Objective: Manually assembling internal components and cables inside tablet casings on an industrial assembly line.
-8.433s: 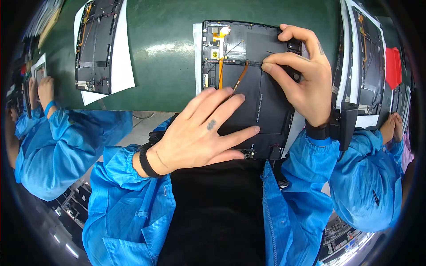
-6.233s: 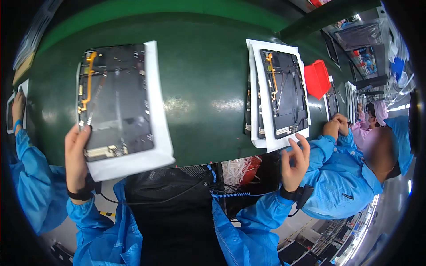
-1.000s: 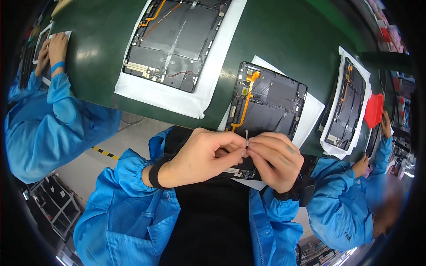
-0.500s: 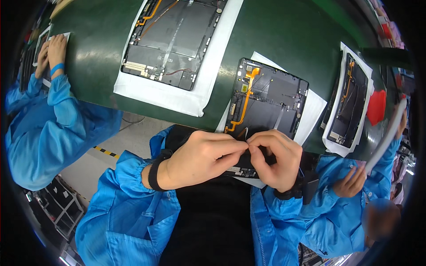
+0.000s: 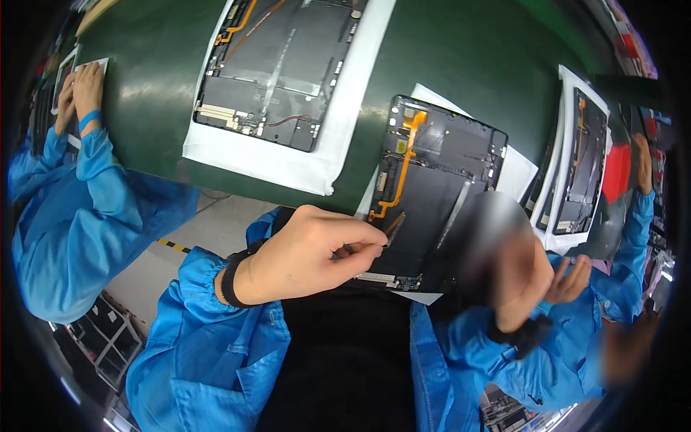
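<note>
An opened tablet housing (image 5: pixel 432 194), dark with an orange flat cable (image 5: pixel 403 169) along its left side, lies partly over a white sheet (image 5: pixel 520 171) in front of me. My left hand (image 5: pixel 309 252) hovers over its lower left part, thumb and fingertips pinched together. Whatever the pinch holds, if anything, is too small to make out. A thin brown wire end (image 5: pixel 396 225) shows just beyond those fingertips. Away to the right, past the housing's lower right side, is my right hand (image 5: pixel 520 281). Motion and a dark blurred patch smear its fingers.
Another opened housing (image 5: pixel 266 79) rests on a white sheet (image 5: pixel 252 164) at the back left of the green table (image 5: pixel 155 79). More housings (image 5: pixel 586 165) are at right, by a red piece (image 5: pixel 617 173). A co-worker's hands (image 5: pixel 88 93) are far left; another's hand (image 5: pixel 568 281) is near my right.
My hands have parted: the right swung away to the right, the left drew back slightly left. The pale strip the right-hand co-worker held no longer shows.
</note>
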`<state>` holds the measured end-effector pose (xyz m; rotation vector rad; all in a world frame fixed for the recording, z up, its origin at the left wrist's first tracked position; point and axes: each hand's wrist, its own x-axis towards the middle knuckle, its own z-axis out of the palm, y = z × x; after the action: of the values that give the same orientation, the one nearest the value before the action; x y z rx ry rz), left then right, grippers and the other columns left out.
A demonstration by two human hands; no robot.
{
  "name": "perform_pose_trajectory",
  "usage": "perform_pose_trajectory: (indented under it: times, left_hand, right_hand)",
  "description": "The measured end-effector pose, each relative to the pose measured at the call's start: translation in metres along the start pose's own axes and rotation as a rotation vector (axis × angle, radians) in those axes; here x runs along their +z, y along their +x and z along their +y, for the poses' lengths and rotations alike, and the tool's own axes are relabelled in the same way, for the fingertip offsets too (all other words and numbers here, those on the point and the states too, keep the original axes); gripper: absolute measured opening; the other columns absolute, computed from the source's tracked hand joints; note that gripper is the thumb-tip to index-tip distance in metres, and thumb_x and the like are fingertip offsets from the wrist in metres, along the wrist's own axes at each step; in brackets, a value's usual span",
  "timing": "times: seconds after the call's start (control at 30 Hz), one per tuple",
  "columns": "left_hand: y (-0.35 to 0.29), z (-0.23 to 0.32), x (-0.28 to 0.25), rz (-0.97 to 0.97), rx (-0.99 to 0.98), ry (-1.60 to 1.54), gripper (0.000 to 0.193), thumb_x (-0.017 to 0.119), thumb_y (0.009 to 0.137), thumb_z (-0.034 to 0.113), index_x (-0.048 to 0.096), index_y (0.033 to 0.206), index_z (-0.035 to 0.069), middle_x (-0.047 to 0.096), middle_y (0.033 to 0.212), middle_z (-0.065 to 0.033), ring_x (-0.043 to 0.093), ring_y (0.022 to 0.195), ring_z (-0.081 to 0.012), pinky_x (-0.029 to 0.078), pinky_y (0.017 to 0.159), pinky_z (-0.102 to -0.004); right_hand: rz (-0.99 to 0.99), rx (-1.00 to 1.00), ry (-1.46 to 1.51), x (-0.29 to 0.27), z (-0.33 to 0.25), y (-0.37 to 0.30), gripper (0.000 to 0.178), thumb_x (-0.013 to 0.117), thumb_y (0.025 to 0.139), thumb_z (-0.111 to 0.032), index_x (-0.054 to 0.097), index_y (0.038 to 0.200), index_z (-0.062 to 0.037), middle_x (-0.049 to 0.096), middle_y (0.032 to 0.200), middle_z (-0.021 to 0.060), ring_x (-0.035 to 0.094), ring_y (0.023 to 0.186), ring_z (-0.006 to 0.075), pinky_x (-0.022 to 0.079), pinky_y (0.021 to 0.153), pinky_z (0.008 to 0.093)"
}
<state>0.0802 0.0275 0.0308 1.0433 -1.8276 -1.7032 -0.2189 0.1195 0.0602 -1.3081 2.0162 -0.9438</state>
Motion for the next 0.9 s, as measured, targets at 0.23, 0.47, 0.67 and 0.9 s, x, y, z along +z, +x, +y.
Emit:
perform_pose_trajectory:
  times: [0.23, 0.47, 0.67, 0.9]
  left_hand:
    - [0.008, 0.007, -0.012, 0.008, -0.001, 0.011, 0.012, 0.082, 0.089, 0.003, 0.079, 0.100, -0.002, 0.079, 0.087, -0.0107, 0.075, 0.070, -0.0147, 0.059, 0.059, -0.0248]
    - [0.026, 0.017, -0.001, -0.050, 0.053, 0.094, 0.009, 0.083, 0.087, 0.002, 0.077, 0.092, -0.001, 0.073, 0.077, -0.0074, 0.066, 0.060, -0.0108, 0.050, 0.055, -0.0243]
    - [0.030, 0.022, -0.003, -0.063, 0.170, 0.175, 0.013, 0.084, 0.084, 0.000, 0.076, 0.093, -0.003, 0.073, 0.083, -0.0101, 0.067, 0.067, -0.0155, 0.052, 0.062, -0.0273]
    - [0.040, 0.003, -0.013, -0.055, 0.587, 0.704, 0.036, 0.088, 0.078, 0.021, 0.075, 0.106, 0.003, 0.072, 0.124, -0.0139, 0.067, 0.122, -0.0360, 0.054, 0.098, -0.0464]
  right_hand:
    - [-0.082, 0.185, -0.482, -0.073, 0.017, -0.043, 0.014, 0.067, 0.091, 0.007, 0.071, 0.105, 0.0051, 0.077, 0.090, 0.0117, 0.072, 0.074, 0.0159, 0.055, 0.069, 0.0273]
    - [-0.272, -0.451, -0.092, 0.045, -0.041, 0.012, 0.044, 0.085, 0.075, 0.002, 0.076, 0.118, -0.0034, 0.072, 0.125, 0.0136, 0.075, 0.098, 0.0295, 0.062, 0.076, 0.0362]
    - [-0.276, -0.650, 0.024, 0.073, -0.028, 0.031, 0.031, 0.083, 0.077, -0.001, 0.076, 0.107, -0.0052, 0.075, 0.107, 0.0065, 0.076, 0.090, 0.0237, 0.062, 0.071, 0.0324]
    - [-0.138, -0.583, 0.019, 0.076, -0.031, 0.037, 0.024, 0.085, 0.075, -0.001, 0.080, 0.098, -0.0064, 0.074, 0.109, 0.0081, 0.073, 0.082, 0.0206, 0.060, 0.068, 0.0330]
